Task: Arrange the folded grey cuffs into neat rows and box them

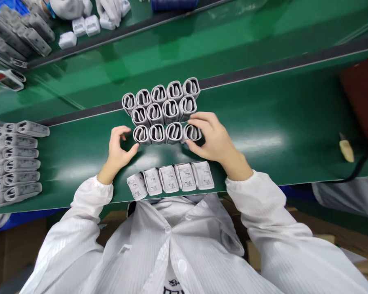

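Rolled grey cuffs, perhaps blood pressure cuffs, stand on end in three rows, their spiral ends facing up. My right hand (213, 136) curves around the right end of the front row, thumb and fingers on either side of the last rolled cuff (192, 132). My left hand (119, 148) is beside the row's left end, thumb and fingers apart, close to the first rolled cuff (141, 134) and holding nothing. Nearer my body, several more cuffs (168, 178) form a line, with printed drawings on the sides that show.
More rolled cuffs (21, 163) are stacked at the left. Across a raised green ledge (233, 45), a co-worker's gloved hand (108, 10) is among white pieces (92, 25). A white device (8, 79) rests at the far left. A yellow-handled tool (346, 149) lies at the right.
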